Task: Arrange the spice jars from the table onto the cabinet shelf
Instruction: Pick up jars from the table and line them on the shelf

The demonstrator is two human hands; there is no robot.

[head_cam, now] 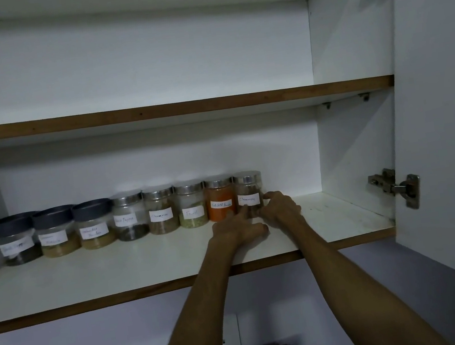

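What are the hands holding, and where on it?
Both hands are on the rightmost jar, low on its body: left hand touches its front, right hand its right side.

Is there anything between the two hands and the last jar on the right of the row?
Nothing visible. The left hand touches the front of the rightmost cinnamon jar with its fingers, and the right hand is at the jar's right side. The orange powder jar stands right beside it on the left.

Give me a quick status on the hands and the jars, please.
Both hands, left hand and right hand, on the rightmost cinnamon jar. Eight jars in a row on the lower shelf. Nothing in the way.
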